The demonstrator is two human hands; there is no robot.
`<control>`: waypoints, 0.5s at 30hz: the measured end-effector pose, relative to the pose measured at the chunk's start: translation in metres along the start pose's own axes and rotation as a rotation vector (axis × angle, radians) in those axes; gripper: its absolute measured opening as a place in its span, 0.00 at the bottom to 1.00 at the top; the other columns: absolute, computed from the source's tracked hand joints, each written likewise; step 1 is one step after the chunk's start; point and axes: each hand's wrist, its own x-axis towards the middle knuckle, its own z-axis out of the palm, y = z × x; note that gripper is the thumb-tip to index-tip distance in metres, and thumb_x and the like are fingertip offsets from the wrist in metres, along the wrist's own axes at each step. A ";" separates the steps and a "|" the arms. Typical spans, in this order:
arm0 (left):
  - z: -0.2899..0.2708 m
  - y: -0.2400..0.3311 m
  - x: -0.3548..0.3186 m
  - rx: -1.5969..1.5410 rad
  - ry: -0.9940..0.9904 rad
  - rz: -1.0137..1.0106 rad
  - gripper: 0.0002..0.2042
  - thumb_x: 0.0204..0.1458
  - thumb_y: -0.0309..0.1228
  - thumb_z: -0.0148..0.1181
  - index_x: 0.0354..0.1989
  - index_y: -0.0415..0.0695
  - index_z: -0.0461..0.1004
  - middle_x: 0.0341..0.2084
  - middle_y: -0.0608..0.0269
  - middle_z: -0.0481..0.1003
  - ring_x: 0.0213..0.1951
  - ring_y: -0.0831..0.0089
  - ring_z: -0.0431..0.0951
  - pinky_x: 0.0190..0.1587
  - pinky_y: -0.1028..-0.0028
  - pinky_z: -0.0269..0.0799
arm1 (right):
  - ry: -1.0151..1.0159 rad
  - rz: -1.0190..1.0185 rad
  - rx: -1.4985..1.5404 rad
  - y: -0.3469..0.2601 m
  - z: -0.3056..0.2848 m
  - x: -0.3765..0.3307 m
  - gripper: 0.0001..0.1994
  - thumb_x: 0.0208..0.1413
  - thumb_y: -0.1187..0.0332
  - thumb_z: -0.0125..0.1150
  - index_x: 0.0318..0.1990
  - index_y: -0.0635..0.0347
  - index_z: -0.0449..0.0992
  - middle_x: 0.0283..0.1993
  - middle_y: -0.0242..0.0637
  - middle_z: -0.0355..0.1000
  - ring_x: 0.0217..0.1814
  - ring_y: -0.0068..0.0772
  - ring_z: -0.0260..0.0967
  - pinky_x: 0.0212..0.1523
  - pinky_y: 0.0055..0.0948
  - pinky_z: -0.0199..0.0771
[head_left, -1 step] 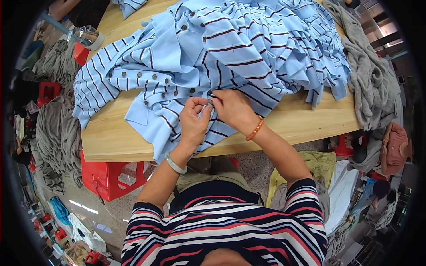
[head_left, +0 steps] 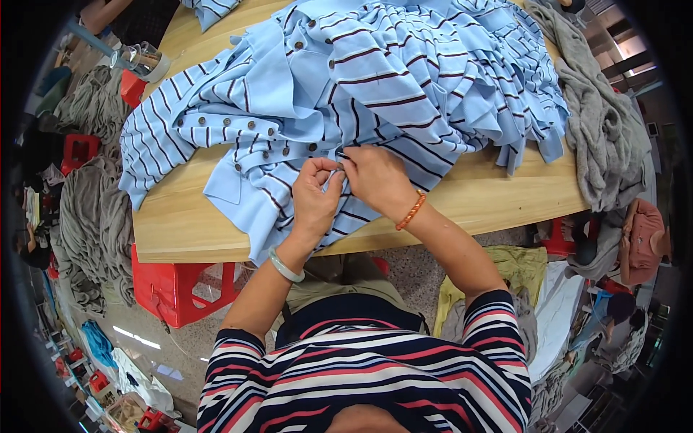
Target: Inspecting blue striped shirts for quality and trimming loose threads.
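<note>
A light blue striped shirt (head_left: 289,180) is spread on a wooden table (head_left: 498,195), at the near edge. Its button strip is pinched by the left hand (head_left: 315,198), with the fingers curled tight on the cloth. The same spot is gripped by the right hand (head_left: 377,179), and the two hands are touching each other there. A pale green bangle (head_left: 285,265) is worn on the left wrist, and an orange bead bracelet (head_left: 412,210) is worn on the right wrist.

More blue striped shirts (head_left: 447,79) are piled behind the hands (many brown buttons can be seen on them). A heap of grey cloth (head_left: 599,137) is laid over the right end of the table. A red plastic stool (head_left: 180,285) is seen under the table on the left, and more grey cloth (head_left: 90,216) is hung just beside it.
</note>
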 end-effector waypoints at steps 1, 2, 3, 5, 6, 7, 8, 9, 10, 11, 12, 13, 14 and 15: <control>0.000 0.002 0.000 0.000 -0.006 -0.018 0.11 0.55 0.20 0.58 0.44 0.38 0.66 0.32 0.68 0.74 0.29 0.87 0.68 0.32 0.86 0.64 | 0.042 -0.018 -0.112 -0.003 0.002 -0.001 0.09 0.54 0.65 0.57 0.33 0.62 0.75 0.34 0.47 0.74 0.35 0.51 0.75 0.36 0.45 0.74; -0.001 0.003 0.000 0.001 -0.012 -0.036 0.11 0.55 0.20 0.58 0.45 0.38 0.65 0.31 0.68 0.74 0.28 0.88 0.67 0.31 0.87 0.62 | -0.002 -0.005 -0.152 -0.006 -0.001 -0.002 0.08 0.55 0.66 0.56 0.35 0.60 0.76 0.35 0.47 0.75 0.36 0.49 0.75 0.37 0.43 0.75; -0.001 0.005 -0.002 0.005 -0.010 -0.032 0.11 0.55 0.20 0.58 0.45 0.38 0.65 0.31 0.68 0.74 0.28 0.88 0.67 0.31 0.87 0.62 | 0.002 -0.009 -0.150 -0.003 -0.003 -0.006 0.08 0.55 0.66 0.56 0.35 0.60 0.76 0.35 0.47 0.75 0.36 0.49 0.75 0.37 0.43 0.75; -0.004 0.014 -0.004 0.156 -0.019 -0.051 0.12 0.55 0.21 0.58 0.45 0.38 0.64 0.27 0.70 0.74 0.28 0.88 0.66 0.30 0.88 0.61 | 0.022 0.023 -0.043 0.007 -0.013 -0.016 0.13 0.55 0.65 0.57 0.44 0.61 0.78 0.37 0.48 0.76 0.39 0.50 0.74 0.38 0.42 0.74; -0.007 0.016 -0.004 0.232 -0.001 -0.040 0.12 0.55 0.21 0.58 0.46 0.36 0.66 0.26 0.70 0.75 0.28 0.89 0.66 0.30 0.88 0.60 | 0.000 0.038 -0.034 0.012 -0.029 -0.025 0.13 0.55 0.65 0.58 0.44 0.60 0.79 0.34 0.49 0.75 0.36 0.50 0.74 0.36 0.41 0.73; -0.012 0.015 -0.004 0.237 0.016 -0.037 0.12 0.55 0.21 0.58 0.46 0.36 0.66 0.26 0.70 0.75 0.28 0.89 0.66 0.30 0.88 0.60 | 0.068 0.027 -0.029 0.017 -0.038 -0.037 0.12 0.55 0.65 0.58 0.43 0.60 0.79 0.33 0.48 0.75 0.34 0.49 0.74 0.35 0.40 0.73; -0.014 0.012 -0.004 0.181 -0.001 -0.052 0.12 0.55 0.22 0.58 0.46 0.36 0.67 0.28 0.69 0.75 0.28 0.89 0.66 0.31 0.88 0.60 | 0.132 0.016 -0.025 0.022 -0.046 -0.049 0.11 0.55 0.66 0.59 0.42 0.60 0.79 0.32 0.48 0.75 0.32 0.49 0.73 0.34 0.39 0.72; -0.017 0.010 -0.004 0.124 -0.018 -0.068 0.12 0.55 0.23 0.58 0.46 0.35 0.68 0.29 0.68 0.76 0.29 0.88 0.67 0.31 0.88 0.60 | 0.123 0.000 -0.022 0.023 -0.052 -0.058 0.11 0.55 0.66 0.59 0.42 0.60 0.79 0.32 0.48 0.75 0.32 0.49 0.73 0.34 0.39 0.72; -0.018 0.012 -0.003 0.108 -0.049 -0.111 0.13 0.54 0.23 0.59 0.47 0.34 0.70 0.32 0.65 0.78 0.31 0.87 0.71 0.34 0.87 0.64 | 0.133 0.008 -0.025 0.026 -0.059 -0.067 0.10 0.54 0.68 0.59 0.42 0.61 0.79 0.31 0.47 0.75 0.31 0.48 0.73 0.33 0.38 0.72; -0.019 0.014 -0.006 0.106 -0.042 -0.111 0.13 0.54 0.23 0.59 0.47 0.34 0.70 0.32 0.65 0.78 0.31 0.87 0.71 0.34 0.87 0.64 | 0.142 0.017 -0.027 0.025 -0.061 -0.075 0.10 0.54 0.69 0.59 0.42 0.62 0.79 0.31 0.46 0.75 0.29 0.47 0.72 0.32 0.37 0.71; -0.019 0.017 -0.009 0.012 -0.067 -0.183 0.14 0.54 0.23 0.59 0.48 0.33 0.70 0.33 0.65 0.78 0.32 0.86 0.72 0.36 0.86 0.66 | 0.161 -0.030 0.037 0.023 -0.056 -0.082 0.09 0.54 0.70 0.60 0.41 0.62 0.78 0.29 0.44 0.73 0.27 0.46 0.70 0.31 0.37 0.70; -0.019 0.021 -0.010 -0.082 -0.102 -0.253 0.14 0.53 0.23 0.60 0.48 0.33 0.70 0.34 0.64 0.78 0.33 0.85 0.73 0.37 0.86 0.68 | 0.164 -0.028 0.036 0.018 -0.056 -0.082 0.09 0.54 0.70 0.60 0.41 0.62 0.78 0.29 0.44 0.73 0.27 0.46 0.70 0.31 0.37 0.70; -0.020 0.022 -0.013 -0.118 -0.118 -0.266 0.15 0.51 0.23 0.61 0.47 0.31 0.72 0.34 0.63 0.78 0.34 0.82 0.75 0.38 0.83 0.70 | 0.150 -0.066 0.005 0.010 -0.055 -0.082 0.09 0.54 0.70 0.60 0.42 0.62 0.78 0.28 0.44 0.72 0.27 0.46 0.70 0.31 0.37 0.69; -0.021 0.021 -0.016 -0.118 -0.121 -0.267 0.15 0.51 0.23 0.61 0.47 0.31 0.72 0.34 0.63 0.78 0.34 0.82 0.75 0.38 0.83 0.70 | 0.135 -0.103 -0.025 0.004 -0.052 -0.083 0.09 0.54 0.70 0.60 0.42 0.61 0.78 0.27 0.43 0.71 0.27 0.46 0.70 0.31 0.38 0.69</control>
